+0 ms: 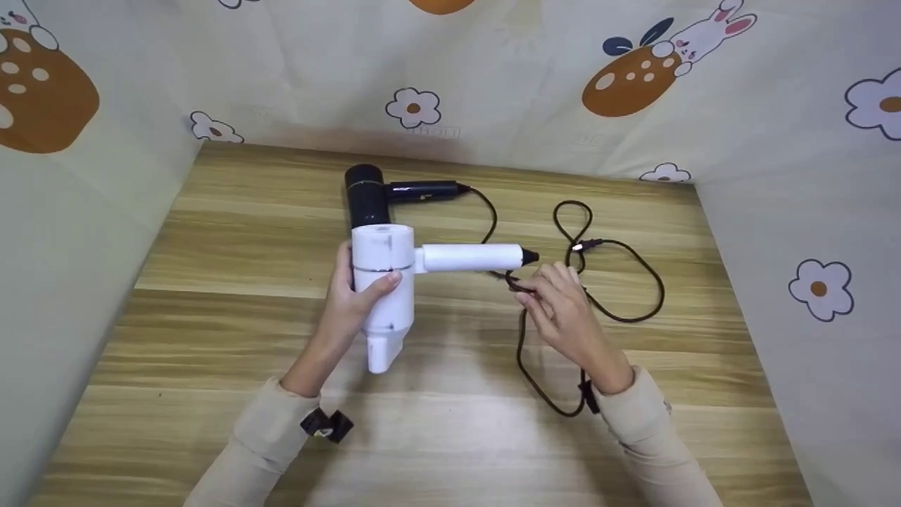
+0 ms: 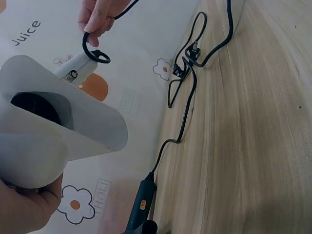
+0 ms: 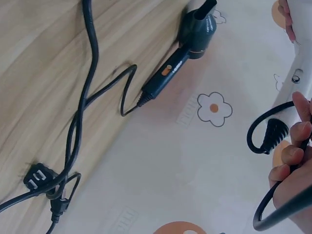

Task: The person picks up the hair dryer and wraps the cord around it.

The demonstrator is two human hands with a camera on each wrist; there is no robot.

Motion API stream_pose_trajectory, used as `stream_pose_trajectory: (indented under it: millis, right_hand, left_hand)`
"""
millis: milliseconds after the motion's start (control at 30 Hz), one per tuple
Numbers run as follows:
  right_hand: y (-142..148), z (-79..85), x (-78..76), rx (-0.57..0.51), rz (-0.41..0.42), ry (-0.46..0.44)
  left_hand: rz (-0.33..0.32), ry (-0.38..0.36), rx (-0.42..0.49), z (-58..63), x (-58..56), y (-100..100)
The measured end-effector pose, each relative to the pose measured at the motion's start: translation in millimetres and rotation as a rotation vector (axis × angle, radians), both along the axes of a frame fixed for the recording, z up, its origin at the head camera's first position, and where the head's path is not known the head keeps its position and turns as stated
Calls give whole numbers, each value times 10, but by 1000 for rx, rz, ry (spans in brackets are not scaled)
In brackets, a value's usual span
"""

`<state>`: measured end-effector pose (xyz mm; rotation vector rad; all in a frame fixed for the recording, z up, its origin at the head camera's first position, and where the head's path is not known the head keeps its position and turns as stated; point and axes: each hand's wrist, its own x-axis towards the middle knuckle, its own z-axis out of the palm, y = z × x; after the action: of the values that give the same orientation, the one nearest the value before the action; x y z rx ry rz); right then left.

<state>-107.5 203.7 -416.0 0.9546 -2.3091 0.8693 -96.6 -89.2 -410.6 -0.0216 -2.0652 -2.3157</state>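
Note:
My left hand (image 1: 343, 310) grips the barrel of a white hair dryer (image 1: 383, 303), with the thumb laid across its side. The dryer is held up over the table, its flat nozzle (image 2: 97, 129) towards me and its handle (image 1: 471, 258) pointing right. Beyond the handle's black end, my right hand (image 1: 566, 317) pinches the dryer's black cord (image 1: 521, 345) between thumb and fingers. In the right wrist view the cord loops from the ribbed end (image 3: 274, 138) into the curled fingers (image 3: 292, 155). The rest of this cord hangs down below the hand.
A black hair dryer (image 1: 426, 191) lies at the back of the wooden table (image 1: 232, 232), partly hidden behind the white one. Its cord (image 1: 490, 211) runs right. Near the back right are plugs (image 3: 39, 178) and looped cord (image 1: 660, 282). Printed cloth (image 1: 317, 77) walls the table in.

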Motion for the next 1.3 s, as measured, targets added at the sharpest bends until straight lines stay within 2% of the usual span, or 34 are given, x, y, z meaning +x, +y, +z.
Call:
stream_pose_trajectory:
  millis: [233, 433, 567, 833, 900, 1067, 1133, 1233, 1300]
  right_hand:
    - [68, 125, 2, -75, 67, 15]
    - [89, 188, -5, -177, 97, -43]
    - [106, 190, -20, -275, 97, -164]
    - [166, 192, -103, -606, 123, -625]
    - [173, 191, -110, -651, 141, -689]
    - [166, 185, -93, -745, 257, -814]
    - [141, 179, -75, -765, 252, -851]
    - [73, 155, -27, -713, 133, -893]
    - [18, 118, 5, -650, 92, -903]
  left_hand:
    - [-41, -26, 6, -9, -8, -29]
    - [-131, -64, 29, -25, -5, -42]
    - [-162, -78, 73, -40, -10, -53]
    - [-213, -75, 219, -101, -24, -35]
    - [-210, -70, 239, -114, -19, -41]
    - [-229, -63, 282, -116, 1, -45]
    - [-225, -68, 307, -113, 13, -40]
    - [-194, -79, 339, -106, 41, -28]
    - [-179, -69, 362, -96, 48, -12]
